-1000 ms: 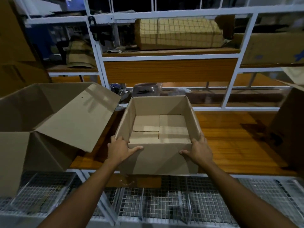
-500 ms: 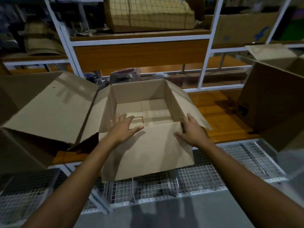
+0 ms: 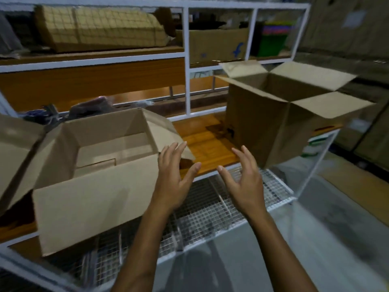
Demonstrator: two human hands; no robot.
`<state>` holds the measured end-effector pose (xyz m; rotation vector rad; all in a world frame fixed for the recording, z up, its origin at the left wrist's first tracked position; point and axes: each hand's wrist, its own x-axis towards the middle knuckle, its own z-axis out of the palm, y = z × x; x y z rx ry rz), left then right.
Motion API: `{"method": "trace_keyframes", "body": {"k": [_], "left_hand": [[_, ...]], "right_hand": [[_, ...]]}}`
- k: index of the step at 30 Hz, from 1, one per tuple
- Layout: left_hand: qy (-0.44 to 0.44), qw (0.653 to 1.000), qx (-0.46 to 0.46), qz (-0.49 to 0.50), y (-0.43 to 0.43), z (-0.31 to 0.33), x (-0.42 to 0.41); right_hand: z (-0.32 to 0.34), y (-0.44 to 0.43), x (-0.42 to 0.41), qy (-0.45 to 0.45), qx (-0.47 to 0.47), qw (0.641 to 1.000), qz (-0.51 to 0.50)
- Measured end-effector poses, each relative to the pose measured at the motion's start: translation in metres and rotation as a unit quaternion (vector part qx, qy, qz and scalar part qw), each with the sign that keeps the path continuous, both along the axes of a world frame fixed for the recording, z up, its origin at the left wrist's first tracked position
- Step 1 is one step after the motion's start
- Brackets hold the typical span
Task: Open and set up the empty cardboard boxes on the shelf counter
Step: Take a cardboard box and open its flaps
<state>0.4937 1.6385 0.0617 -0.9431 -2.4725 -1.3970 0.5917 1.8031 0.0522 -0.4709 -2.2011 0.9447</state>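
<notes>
Inspector: Low box [image 3: 96, 178] sits open on the counter [image 3: 207, 148], near left, flaps out.

Clerk: Hands?

Inspector: Left hand [image 3: 172, 182] and right hand [image 3: 245, 182] have released it, fingers spread, empty, facing the tall open box [image 3: 271, 114] far right. First box judged set.

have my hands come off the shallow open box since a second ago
Yes. Both hands, left hand and right hand, are off the shallow box, open and rightward over the wooden counter edge.

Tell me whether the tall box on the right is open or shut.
Open. All four top flaps of the tall box are folded outward, and its dark inside shows. Neither hand touches it.
</notes>
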Motion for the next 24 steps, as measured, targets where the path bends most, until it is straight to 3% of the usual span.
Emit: {"method": "trace_keyframes", "body": {"k": [12, 24], "left_hand": [[0.072, 0.995, 0.002, -0.075, 0.162, 0.040, 0.097], [0.163, 0.984, 0.023, -0.070, 0.282, 0.117, 0.033]], "right_hand": [[0.029, 0.138, 0.106, 0.079, 0.024, 0.995, -0.054], [0.092, 0.268, 0.053, 0.094, 0.122, 0.986, -0.062]]}}
